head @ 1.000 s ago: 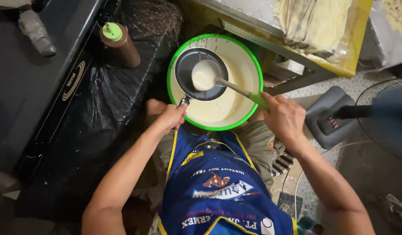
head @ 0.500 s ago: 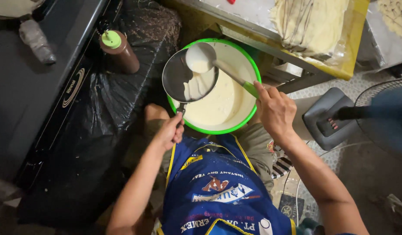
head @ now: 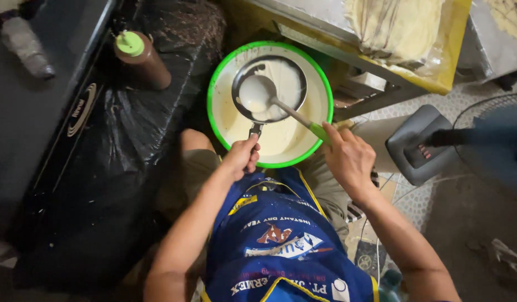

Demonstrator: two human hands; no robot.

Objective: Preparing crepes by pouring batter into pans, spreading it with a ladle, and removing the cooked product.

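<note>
Closest in, a blue apron [head: 281, 246] covers the person's lap. The left hand [head: 242, 158] is closed around the handle of a small dark pan [head: 269, 89], and the right hand [head: 348, 159] is closed around the green handle of a ladle [head: 257, 94]. The pan sits over a green-rimmed basin [head: 324, 112] of pale batter, and the ladle's bowl rests inside the pan, which is partly coated with batter.

The likely trouble is a spill. The pan is held by its handle end alone, so a tilt of the left wrist could send batter over the basin rim onto the apron or floor. The ladle handle looks smooth, and wet fingers could let it turn in the grip. The basin appears to sit low between the knees, so a knee bump could rock it.

To the left, a black plastic sheet [head: 102, 145] covers a dark surface, where a brown squeeze bottle [head: 141, 61] with a green cap stands well apart from the basin. Beyond the basin, a metal counter [head: 325, 28] carries a stack of thin pale sheets on yellow plastic [head: 401, 28]. At right, a fan's grey base [head: 418, 142] stands on a speckled floor [head: 476, 223], its cords trailing near the person's leg.
</note>
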